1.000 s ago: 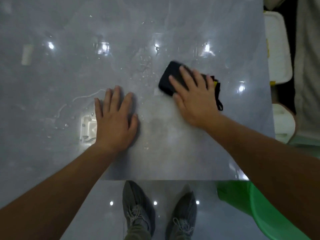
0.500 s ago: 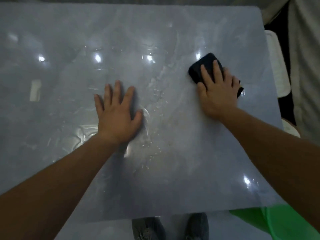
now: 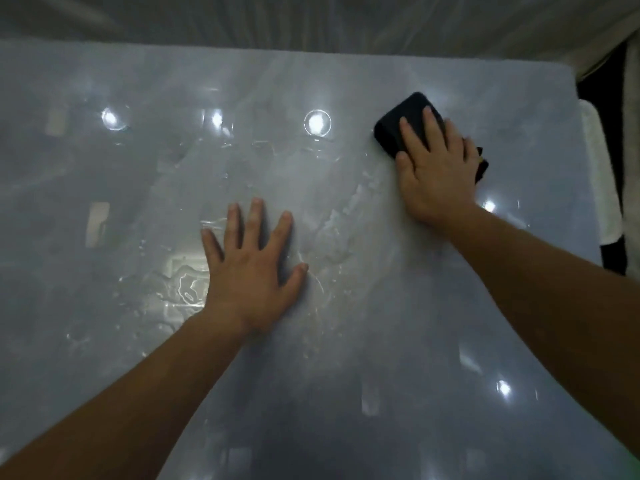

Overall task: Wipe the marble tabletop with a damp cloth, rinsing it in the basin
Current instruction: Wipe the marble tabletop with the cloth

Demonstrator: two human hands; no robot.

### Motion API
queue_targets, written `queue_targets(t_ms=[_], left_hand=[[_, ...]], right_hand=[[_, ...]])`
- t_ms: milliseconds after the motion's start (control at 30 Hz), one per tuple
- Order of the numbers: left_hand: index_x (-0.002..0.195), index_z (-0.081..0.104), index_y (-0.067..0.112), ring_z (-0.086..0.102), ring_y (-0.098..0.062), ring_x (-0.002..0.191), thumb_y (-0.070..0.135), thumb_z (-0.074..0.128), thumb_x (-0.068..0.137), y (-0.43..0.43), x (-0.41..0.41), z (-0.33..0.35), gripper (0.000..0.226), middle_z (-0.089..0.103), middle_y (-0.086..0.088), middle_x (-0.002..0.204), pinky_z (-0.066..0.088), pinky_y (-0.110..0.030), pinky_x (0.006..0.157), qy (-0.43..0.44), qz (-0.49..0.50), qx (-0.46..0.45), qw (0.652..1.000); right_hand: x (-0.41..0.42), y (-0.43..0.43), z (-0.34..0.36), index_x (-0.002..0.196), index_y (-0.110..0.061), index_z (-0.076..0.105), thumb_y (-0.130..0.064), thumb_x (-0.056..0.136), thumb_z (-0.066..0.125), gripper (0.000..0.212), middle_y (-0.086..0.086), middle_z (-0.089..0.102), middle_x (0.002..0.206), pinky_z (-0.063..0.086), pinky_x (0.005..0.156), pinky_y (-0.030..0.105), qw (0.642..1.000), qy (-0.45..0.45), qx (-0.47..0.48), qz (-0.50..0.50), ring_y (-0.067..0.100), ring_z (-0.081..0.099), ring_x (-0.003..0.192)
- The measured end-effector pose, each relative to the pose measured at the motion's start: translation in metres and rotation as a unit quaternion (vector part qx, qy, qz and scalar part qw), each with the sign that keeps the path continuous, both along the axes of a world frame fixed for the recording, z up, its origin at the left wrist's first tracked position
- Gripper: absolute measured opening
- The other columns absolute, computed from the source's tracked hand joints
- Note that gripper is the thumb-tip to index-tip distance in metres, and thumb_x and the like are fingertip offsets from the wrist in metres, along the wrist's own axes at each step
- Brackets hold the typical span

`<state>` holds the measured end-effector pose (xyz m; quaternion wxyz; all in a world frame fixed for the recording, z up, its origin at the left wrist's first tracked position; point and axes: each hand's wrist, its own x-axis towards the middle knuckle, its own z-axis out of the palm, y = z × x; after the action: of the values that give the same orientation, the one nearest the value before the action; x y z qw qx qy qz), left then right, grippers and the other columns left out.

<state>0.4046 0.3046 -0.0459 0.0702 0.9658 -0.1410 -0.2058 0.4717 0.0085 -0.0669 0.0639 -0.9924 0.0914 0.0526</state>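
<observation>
A grey marble tabletop (image 3: 346, 375) fills the view, wet with streaks and droplets around its middle. A folded black cloth (image 3: 398, 126) lies near the far right corner. My right hand (image 3: 436, 171) presses flat on it with straight fingers, covering most of it. My left hand (image 3: 252, 268) rests flat on the wet marble at the centre, fingers spread. The basin is out of view.
A pale curtain (image 3: 311, 22) hangs behind the table's far edge. A white towel-like object (image 3: 602, 174) lies beyond the right edge, next to a dark gap. Ceiling lights reflect as bright spots on the marble.
My right hand has pushed the cloth away from me toward the far right corner. My view has tilted up, so the shoes and green basin have dropped out of sight. The left hand has stayed flat.
</observation>
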Motion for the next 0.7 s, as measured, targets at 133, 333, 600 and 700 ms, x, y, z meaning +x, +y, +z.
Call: queue_targets(t_ms=[133,333,600,700], left_hand=[[0.148,0.032,0.035,0.007,-0.037,0.153,0.066,0.039,0.086,-0.004,0.010,0.011,0.070,0.014,-0.010,0.166,0.014,-0.063,0.116,-0.006,0.016,-0.002,1.000],[0.157,0.009,0.037,-0.011,-0.034,0.153,0.068,0.034,0.093,-0.014,0.057,0.017,0.075,-0.007,-0.007,0.168,-0.004,-0.061,0.118,-0.021,0.066,0.022,0.997],[0.157,0.000,0.038,-0.013,-0.036,0.153,0.072,0.006,0.087,-0.019,0.076,0.004,0.079,-0.010,-0.005,0.168,0.002,-0.062,0.121,-0.008,0.063,0.036,0.997],[0.157,0.004,0.038,-0.007,-0.037,0.153,0.071,0.011,0.089,-0.018,0.078,0.004,0.076,-0.004,-0.005,0.168,0.006,-0.061,0.119,-0.016,0.057,0.046,0.997]], right_hand=[[0.011,0.042,-0.001,0.158,-0.033,0.026,-0.048,0.103,0.026,0.056,0.005,0.019,0.168,0.016,0.120,0.057,0.995,-0.020,0.003,0.095,0.035,0.020,0.152],[-0.026,0.002,0.001,0.156,-0.035,0.032,-0.048,0.104,0.029,0.054,0.000,0.024,0.167,0.018,0.121,0.052,0.979,0.001,-0.001,0.206,0.032,0.025,0.151],[0.082,0.049,-0.005,0.154,-0.033,0.036,-0.048,0.101,0.030,0.055,0.003,0.029,0.165,0.021,0.117,0.056,0.990,-0.046,0.004,0.131,0.035,0.029,0.148],[0.066,0.052,-0.007,0.154,-0.033,0.036,-0.047,0.103,0.031,0.053,0.001,0.029,0.165,0.020,0.119,0.055,0.972,-0.031,0.002,0.233,0.033,0.028,0.149]])
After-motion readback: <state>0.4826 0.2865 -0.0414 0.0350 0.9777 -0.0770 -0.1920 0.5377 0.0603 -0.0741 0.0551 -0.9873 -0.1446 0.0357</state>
